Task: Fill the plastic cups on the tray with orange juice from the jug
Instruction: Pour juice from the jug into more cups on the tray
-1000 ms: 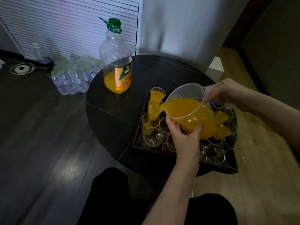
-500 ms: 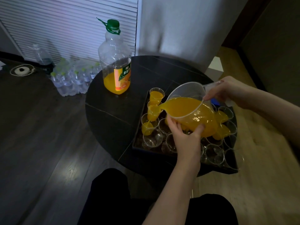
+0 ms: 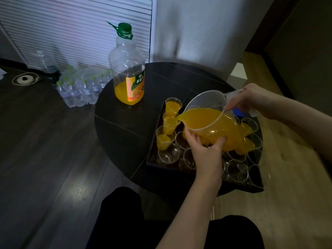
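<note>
Little has moved since the earlier frames: the jug [image 3: 213, 123] keeps its steep tilt to the left, and the level in the cup being filled [image 3: 165, 139] has climbed, since that cup held only a little juice a second ago. Juice runs from the spout, past the second cup [image 3: 169, 123] of the tray's left column, down into that third one; the far cup [image 3: 173, 105] of the column is already full. The right hand [image 3: 251, 99] grips the jug's handle at the far right, fingers curled round it, while the left hand [image 3: 204, 150] cups the underside of the jug body, thumb and fingers spread against the plastic. The tray [image 3: 152, 155] sits on the right half of the round dark table [image 3: 125, 123], and most of its near cups, such as the one at the near left corner [image 3: 168, 154], are empty. A large juice bottle [image 3: 128, 69] stands on the table's far left. The jug holds a lot of juice, so a slight extra tilt could send a surge over the narrow rim. Because the stream passes so close to the second cup, it may splash there or into the tray. These light cups stand touching, and a knock from the jug could topple several.
</note>
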